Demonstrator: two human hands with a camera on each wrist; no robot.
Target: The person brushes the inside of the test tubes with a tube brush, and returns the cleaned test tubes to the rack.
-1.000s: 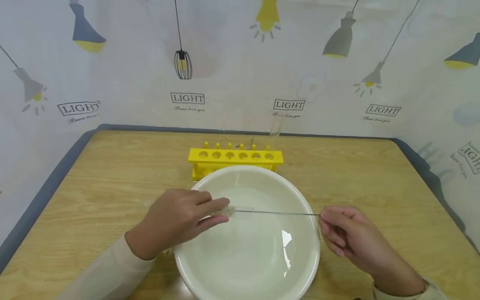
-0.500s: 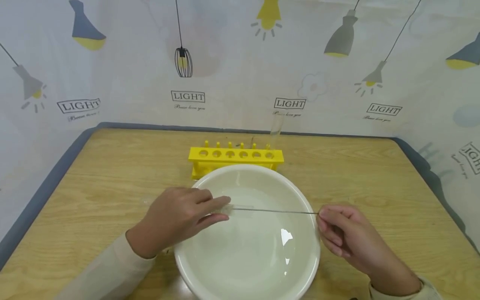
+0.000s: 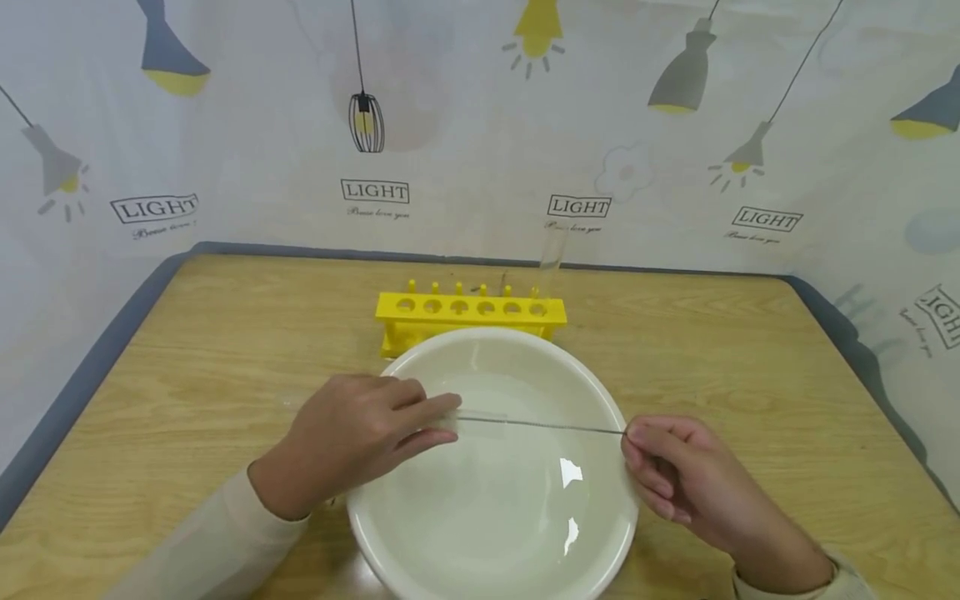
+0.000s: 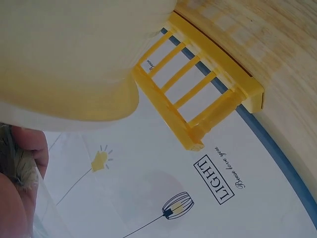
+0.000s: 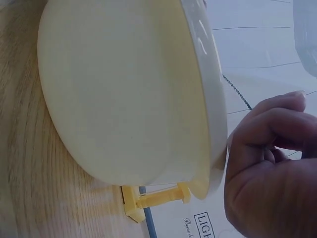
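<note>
In the head view my left hand (image 3: 356, 437) holds a clear glass test tube (image 3: 483, 414) lying level over the white basin (image 3: 491, 517). A test tube brush (image 3: 547, 426) runs into the tube. Its bristles (image 4: 22, 176) show through the glass in the left wrist view, while the left fingers hide them from above. My right hand (image 3: 697, 483) pinches the far end of the brush's twisted wire handle, just over the basin's right rim. Some of the twisted wire (image 5: 237, 91) also shows in the right wrist view.
Behind the basin stands a yellow test tube rack (image 3: 468, 308). Another clear tube (image 3: 551, 258) rises at the rack's right end. All this is on a wooden table (image 3: 750, 358), with a lamp-patterned sheet (image 3: 465, 133) around its back and sides.
My right hand has moved a little left, pushing the brush deeper into the tube, so the bristles slid under my left fingers. The left hand stays nearly still.
</note>
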